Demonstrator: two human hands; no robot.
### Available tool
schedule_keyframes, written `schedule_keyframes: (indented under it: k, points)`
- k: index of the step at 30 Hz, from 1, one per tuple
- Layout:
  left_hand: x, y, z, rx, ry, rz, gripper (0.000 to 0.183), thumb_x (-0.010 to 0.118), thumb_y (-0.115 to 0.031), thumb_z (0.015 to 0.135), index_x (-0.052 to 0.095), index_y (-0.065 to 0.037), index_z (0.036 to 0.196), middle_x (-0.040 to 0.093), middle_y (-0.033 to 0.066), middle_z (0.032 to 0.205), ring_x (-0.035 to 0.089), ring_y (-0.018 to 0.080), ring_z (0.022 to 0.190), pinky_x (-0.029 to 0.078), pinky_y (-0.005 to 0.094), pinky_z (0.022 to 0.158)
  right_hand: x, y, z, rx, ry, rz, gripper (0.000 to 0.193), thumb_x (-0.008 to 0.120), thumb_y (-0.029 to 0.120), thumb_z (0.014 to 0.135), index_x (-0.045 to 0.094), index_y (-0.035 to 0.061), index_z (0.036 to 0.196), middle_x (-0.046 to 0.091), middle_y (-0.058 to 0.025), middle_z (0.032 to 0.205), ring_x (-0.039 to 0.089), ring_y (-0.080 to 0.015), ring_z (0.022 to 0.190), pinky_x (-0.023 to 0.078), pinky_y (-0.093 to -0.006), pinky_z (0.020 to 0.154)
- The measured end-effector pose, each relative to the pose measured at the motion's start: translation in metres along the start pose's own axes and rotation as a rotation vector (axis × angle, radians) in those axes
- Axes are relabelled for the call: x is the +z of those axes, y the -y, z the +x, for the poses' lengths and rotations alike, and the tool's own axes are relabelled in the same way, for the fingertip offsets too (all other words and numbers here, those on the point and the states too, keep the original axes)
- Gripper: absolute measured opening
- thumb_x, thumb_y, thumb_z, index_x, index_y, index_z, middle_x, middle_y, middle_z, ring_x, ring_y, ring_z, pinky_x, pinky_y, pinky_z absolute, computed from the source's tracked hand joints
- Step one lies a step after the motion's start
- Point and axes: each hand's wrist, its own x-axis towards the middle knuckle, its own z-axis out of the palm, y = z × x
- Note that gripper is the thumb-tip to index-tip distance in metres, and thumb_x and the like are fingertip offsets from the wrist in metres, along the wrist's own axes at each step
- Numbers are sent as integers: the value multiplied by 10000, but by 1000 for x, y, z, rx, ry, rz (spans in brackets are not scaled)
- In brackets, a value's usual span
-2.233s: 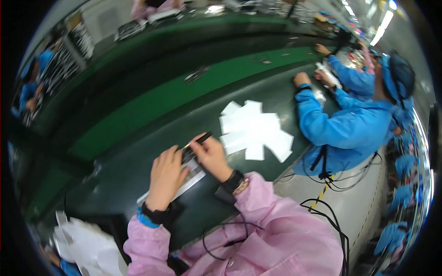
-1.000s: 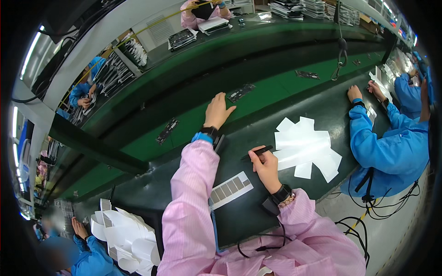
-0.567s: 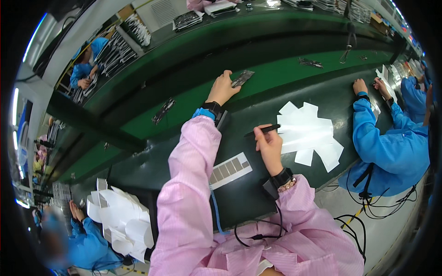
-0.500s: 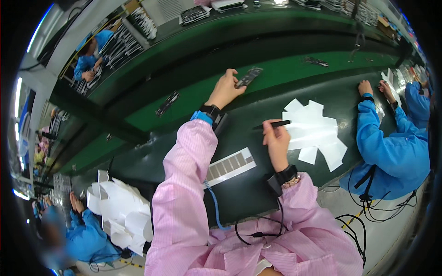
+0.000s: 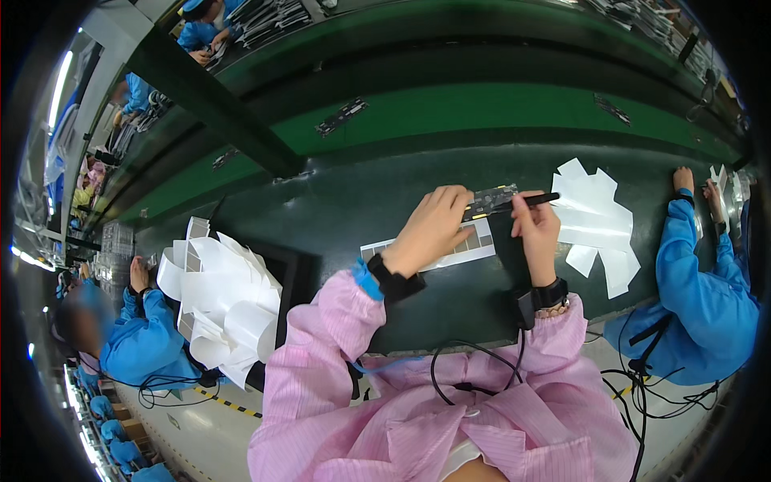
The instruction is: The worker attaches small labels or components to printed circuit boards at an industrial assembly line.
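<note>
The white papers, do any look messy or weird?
Yes: the curled sheets heaped at left stick out unevenly, and the flat sheets beside the right hand overlap at different angles, not squared up.

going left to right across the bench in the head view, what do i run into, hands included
Heap of white sheets → left hand → dark circuit board → right hand → flat white cut-out sheets → co-worker's blue sleeve.

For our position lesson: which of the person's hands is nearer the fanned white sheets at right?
Right. The right hand is just left of the white sheets; the left hand is farther left, at the circuit board.
</note>
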Motion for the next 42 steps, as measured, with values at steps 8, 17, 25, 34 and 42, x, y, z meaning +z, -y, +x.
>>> schedule_keyframes:
  k: [8,17,25,34,42]
  points:
    - [8,-63,-49,48,119,52,423,669,-258,808,553,-10,1131,477,131,1325,451,298,1210,394,403,992,-16,-7,-22,-18,114,-248,85,662,73,870,625,-3,874,574,-10,639,498,-42,481,368,-202,439]
    - [11,-59,-55,6,185,101,525,679,-265,803,505,-13,1229,420,123,1386,390,303,1267,351,439,1032,-12,-5,-25,-129,155,-357,68,669,53,851,646,-4,879,610,-33,669,534,-59,495,400,-211,460]
    - [11,-62,-52,-7,185,127,505,673,-265,809,517,-10,1216,428,128,1373,388,299,1268,338,450,1043,-9,-1,-26,-147,177,-397,58,671,45,845,655,-1,876,635,-35,729,549,-75,511,410,-219,473]
    - [11,-61,-53,-15,183,107,486,668,-261,814,524,-11,1205,442,127,1361,383,302,1274,329,458,1050,-9,-1,-26,-153,166,-425,66,679,43,839,656,1,884,620,-34,714,540,-74,507,399,-221,472]
    - [10,-61,-53,-22,189,102,486,671,-254,813,521,-19,1211,434,125,1367,373,304,1283,325,462,1052,-9,0,-26,-166,173,-446,70,680,40,835,650,-5,881,620,-41,704,539,-79,500,397,-219,469]
